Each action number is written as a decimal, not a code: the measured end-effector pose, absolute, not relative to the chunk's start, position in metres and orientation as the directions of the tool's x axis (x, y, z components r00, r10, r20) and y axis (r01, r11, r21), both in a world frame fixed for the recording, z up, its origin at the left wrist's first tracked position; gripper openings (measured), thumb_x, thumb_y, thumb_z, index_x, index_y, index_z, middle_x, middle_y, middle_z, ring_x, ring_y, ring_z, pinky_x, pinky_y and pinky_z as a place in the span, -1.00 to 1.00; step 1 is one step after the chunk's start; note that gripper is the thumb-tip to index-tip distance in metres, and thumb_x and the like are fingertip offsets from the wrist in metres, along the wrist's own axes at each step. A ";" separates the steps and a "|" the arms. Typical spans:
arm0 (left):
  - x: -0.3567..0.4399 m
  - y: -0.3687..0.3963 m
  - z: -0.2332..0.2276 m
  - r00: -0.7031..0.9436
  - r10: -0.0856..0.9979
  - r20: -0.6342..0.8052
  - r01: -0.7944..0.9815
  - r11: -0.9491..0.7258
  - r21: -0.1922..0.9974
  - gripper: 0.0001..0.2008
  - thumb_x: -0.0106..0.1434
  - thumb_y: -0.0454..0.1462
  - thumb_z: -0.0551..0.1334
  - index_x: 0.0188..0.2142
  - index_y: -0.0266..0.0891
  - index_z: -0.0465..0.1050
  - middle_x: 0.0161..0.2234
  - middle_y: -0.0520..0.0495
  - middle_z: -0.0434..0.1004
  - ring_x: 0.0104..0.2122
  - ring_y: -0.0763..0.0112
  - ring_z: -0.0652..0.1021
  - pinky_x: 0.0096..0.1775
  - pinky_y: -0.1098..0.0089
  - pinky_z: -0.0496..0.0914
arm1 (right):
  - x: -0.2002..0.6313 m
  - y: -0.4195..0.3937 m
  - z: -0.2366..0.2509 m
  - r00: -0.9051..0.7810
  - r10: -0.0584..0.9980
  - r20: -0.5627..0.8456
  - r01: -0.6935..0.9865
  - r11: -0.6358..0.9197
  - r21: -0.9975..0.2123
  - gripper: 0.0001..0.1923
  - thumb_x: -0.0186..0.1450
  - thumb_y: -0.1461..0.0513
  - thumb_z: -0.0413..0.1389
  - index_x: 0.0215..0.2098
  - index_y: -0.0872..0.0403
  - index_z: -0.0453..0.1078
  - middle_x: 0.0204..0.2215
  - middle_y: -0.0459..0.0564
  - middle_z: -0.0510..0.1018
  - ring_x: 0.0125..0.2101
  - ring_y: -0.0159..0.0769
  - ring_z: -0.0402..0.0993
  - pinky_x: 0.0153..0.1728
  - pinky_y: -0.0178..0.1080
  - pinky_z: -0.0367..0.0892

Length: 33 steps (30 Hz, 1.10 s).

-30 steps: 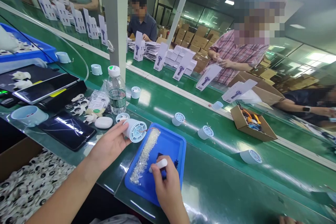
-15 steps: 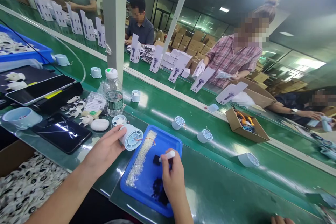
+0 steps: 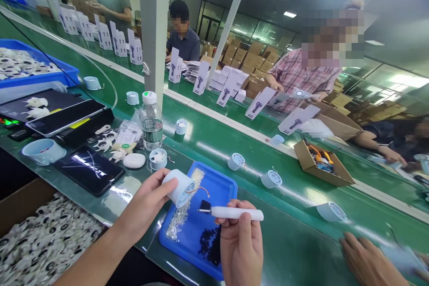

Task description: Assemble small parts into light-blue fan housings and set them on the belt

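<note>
My left hand (image 3: 147, 205) is closed around a light blue round fan housing (image 3: 177, 187), its spoked end tilted to the right and thin orange wires hanging from it. In my right hand (image 3: 241, 241) is a white pen-shaped tool (image 3: 237, 213), held level, with its narrow metal tip pointing left towards the housing. Tip and housing are apart. Below both hands lies a blue tray (image 3: 223, 178) holding small clear pieces (image 3: 177, 223) along its left side and small black pieces (image 3: 210, 242) near the front. A black square (image 3: 205, 207) shows behind the tip; whether they touch I cannot tell.
Several blue housings (image 3: 271, 179) stand on the green conveyor (image 3: 214, 147). A water bottle (image 3: 151, 120), a phone (image 3: 90, 170) and a box of white parts (image 3: 43, 241) are on my left. Another person's hand (image 3: 368, 259) reaches in at right. Co-workers sit across the belt.
My right hand has lifted from the tray and turned the white tool level, tip leftward. The housing in my left hand has tilted and moved slightly right. Another person's hand has come further in at right.
</note>
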<state>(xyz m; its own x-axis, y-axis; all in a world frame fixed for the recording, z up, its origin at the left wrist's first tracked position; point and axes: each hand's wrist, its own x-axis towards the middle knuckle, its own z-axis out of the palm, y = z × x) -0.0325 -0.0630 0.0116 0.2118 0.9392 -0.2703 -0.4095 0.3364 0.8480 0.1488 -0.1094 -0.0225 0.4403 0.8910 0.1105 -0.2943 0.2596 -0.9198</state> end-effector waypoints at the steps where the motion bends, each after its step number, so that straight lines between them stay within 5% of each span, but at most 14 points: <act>1: -0.032 -0.064 0.012 0.217 0.938 -0.271 -0.397 0.339 0.853 -0.85 0.18 -0.17 0.25 -0.33 -0.19 0.42 -0.37 0.01 0.41 -0.34 0.43 0.40 -0.29 0.46 0.34 | 0.150 -0.110 -0.023 0.448 0.888 0.106 -0.282 0.253 -0.926 -0.82 0.31 0.05 0.00 -0.23 -0.08 0.34 -0.35 -0.05 0.46 -0.52 -0.34 0.45 -0.48 -0.19 0.45; 6: -0.031 -0.069 0.013 0.232 0.929 -0.288 -0.348 0.356 0.867 -0.86 0.20 -0.16 0.21 -0.33 -0.17 0.40 -0.43 0.05 0.34 -0.42 0.47 0.36 -0.39 0.51 0.30 | 0.154 -0.114 -0.021 0.473 0.869 0.148 -0.189 0.264 -0.946 -0.85 0.30 0.05 -0.01 -0.27 -0.20 0.38 -0.34 -0.03 0.46 -0.50 -0.26 0.43 -0.47 -0.15 0.42; 10: -0.027 -0.076 0.020 0.264 0.923 -0.278 -0.118 0.318 0.941 -0.77 0.20 -0.08 0.17 -0.41 -0.19 0.38 -0.51 0.05 0.28 -0.54 0.46 0.32 -0.53 0.48 0.25 | 0.154 -0.117 -0.018 0.504 0.842 0.193 -0.141 0.301 -0.943 -0.83 0.31 0.06 -0.05 -0.25 -0.19 0.37 -0.33 -0.03 0.43 -0.53 -0.27 0.41 -0.49 -0.09 0.42; 16: -0.015 -0.084 0.033 0.311 0.950 0.040 0.261 -0.126 0.957 -0.86 0.20 -0.18 0.19 -0.34 -0.11 0.52 -0.35 -0.05 0.46 -0.31 0.31 0.46 -0.24 0.40 0.33 | 0.158 -0.120 -0.019 0.484 0.813 0.322 0.082 0.324 -0.942 -0.78 0.31 0.05 -0.08 -0.12 -0.28 0.32 -0.34 0.05 0.45 -0.50 -0.20 0.42 -0.47 -0.05 0.42; 33: -0.007 -0.077 0.030 0.437 0.895 0.089 0.380 -0.274 0.884 -0.77 0.30 -0.19 0.08 -0.39 -0.11 0.48 -0.40 -0.02 0.44 -0.30 0.34 0.43 -0.18 0.39 0.27 | 0.166 -0.122 -0.023 0.498 0.817 0.290 0.034 0.316 -0.948 -0.78 0.29 0.05 -0.07 -0.14 -0.31 0.33 -0.26 0.08 0.45 -0.52 -0.20 0.42 -0.44 -0.02 0.39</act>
<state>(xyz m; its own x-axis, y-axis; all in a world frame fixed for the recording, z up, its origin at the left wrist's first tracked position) -0.0074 -0.0771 0.0296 0.4369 0.8951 0.0893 0.3799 -0.2736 0.8836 0.1665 -0.1217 -0.0234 0.4978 0.8173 0.2903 0.0336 0.3162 -0.9481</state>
